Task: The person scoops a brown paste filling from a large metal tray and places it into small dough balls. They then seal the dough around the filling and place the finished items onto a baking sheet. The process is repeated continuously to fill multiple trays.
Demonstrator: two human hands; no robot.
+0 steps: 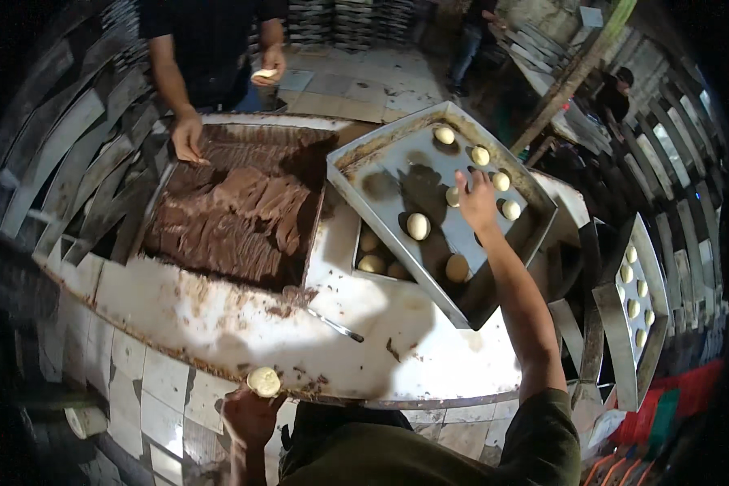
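My left hand (pixel 249 416) is closed round a pale, flattened piece of dough (pixel 263 381) at the table's near edge. My right hand (pixel 478 204) reaches over a grey metal tray (pixel 370 217), fingers stretched out, beside a pale dough ball (pixel 453 196) that it partly hides. I cannot make out anything in its grasp. Several more round dough balls, such as this dough ball (pixel 418 226), sit spaced apart on the tray, mostly on its right side. The tray lies tilted across a second tray (pixel 364 277) holding more balls, partly covered.
A wide pan of brown filling (pixel 227 212) stands left of the tray. Across it, a person's hand (pixel 189 138) touches its rim; their other hand holds dough. A metal-bladed tool (pixel 336 326) lies on the white table (pixel 429 364). Another filled tray (pixel 662 308) stands at right. Stacked trays surround the table.
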